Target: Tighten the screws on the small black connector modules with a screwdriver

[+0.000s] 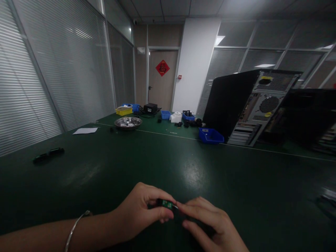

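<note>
Near the front of the green table (pixel 157 161), my left hand (pixel 149 206) pinches a small green circuit board (pixel 167 204) with dark parts between thumb and fingers. A silver bracelet (pixel 75 229) is on the left wrist. My right hand (pixel 207 220) is closed at the board's right end, its fingertips by a small shiny metal piece (pixel 175 207). A dark object lies under the right fingers, too dim to make out. Two dark green-edged pieces (pixel 48 155) lie on the table at the left.
Farther back stand a metal bowl (pixel 128 123), a paper sheet (pixel 85 131), a yellow bin (pixel 124 111), a blue bin (pixel 210 135), a white device (pixel 175 117) and a black power box (pixel 150 108). A computer tower (pixel 231 105) rises at the right. Cables (pixel 328 199) lie at the right edge.
</note>
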The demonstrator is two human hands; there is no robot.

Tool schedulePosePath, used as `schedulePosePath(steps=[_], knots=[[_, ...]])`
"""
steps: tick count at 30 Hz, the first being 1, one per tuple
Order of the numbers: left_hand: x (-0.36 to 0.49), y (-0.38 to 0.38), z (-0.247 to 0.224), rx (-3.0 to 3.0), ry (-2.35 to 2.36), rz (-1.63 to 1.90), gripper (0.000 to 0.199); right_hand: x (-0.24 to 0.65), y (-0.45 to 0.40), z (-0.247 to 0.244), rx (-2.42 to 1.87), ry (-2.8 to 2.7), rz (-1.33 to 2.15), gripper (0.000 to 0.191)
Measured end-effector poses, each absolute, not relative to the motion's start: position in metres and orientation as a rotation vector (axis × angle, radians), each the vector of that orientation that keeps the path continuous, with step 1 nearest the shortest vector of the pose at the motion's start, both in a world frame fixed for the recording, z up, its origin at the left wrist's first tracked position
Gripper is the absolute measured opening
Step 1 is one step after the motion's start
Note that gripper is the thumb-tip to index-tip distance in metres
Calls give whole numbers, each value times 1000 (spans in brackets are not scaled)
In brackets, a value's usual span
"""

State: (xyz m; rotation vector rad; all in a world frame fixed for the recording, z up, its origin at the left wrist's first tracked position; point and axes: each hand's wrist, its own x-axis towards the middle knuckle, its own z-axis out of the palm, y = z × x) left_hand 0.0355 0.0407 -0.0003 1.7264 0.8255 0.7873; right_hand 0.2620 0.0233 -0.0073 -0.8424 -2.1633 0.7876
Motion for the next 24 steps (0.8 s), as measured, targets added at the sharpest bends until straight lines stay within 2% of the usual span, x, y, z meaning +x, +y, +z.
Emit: schedulePosePath(steps=[7, 15, 24], knots=[[37, 43, -7, 1520, 783, 786, 21, 261, 24, -2, -828, -2152, 799, 39], [34, 42, 4, 1970, 1005, 786, 25, 262, 25, -5, -840, -2206, 748, 42], [39, 44, -3, 1450, 773, 762, 24, 262, 23, -6, -807, -2153, 789, 38]])
